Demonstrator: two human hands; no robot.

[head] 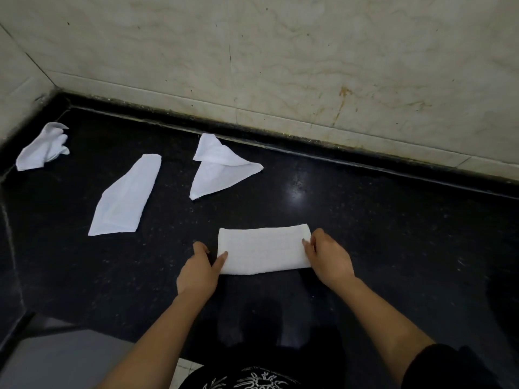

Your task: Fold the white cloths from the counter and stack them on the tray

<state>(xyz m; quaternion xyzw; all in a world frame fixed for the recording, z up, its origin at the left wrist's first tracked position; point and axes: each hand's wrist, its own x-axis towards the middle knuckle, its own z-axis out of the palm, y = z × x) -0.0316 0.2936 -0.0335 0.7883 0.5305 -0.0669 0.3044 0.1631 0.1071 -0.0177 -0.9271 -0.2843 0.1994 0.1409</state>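
Observation:
A white cloth (264,249) lies folded into a long rectangle on the black counter (365,220), right in front of me. My left hand (199,268) is at its left end, thumb on top of the cloth and fingers curled at the edge. At the right end my right hand (327,259) pinches the cloth with curled fingers. Three more white cloths lie unfolded further back: a long flat one (127,196), a crumpled triangular one (219,167), and a bunched one (42,147) in the far left corner. No tray is clearly in view.
A stained marble wall (280,66) runs along the back of the counter and turns at the left corner. A grey flat surface (56,357) shows below the counter's front edge at bottom left. Bare black counter stretches to the right.

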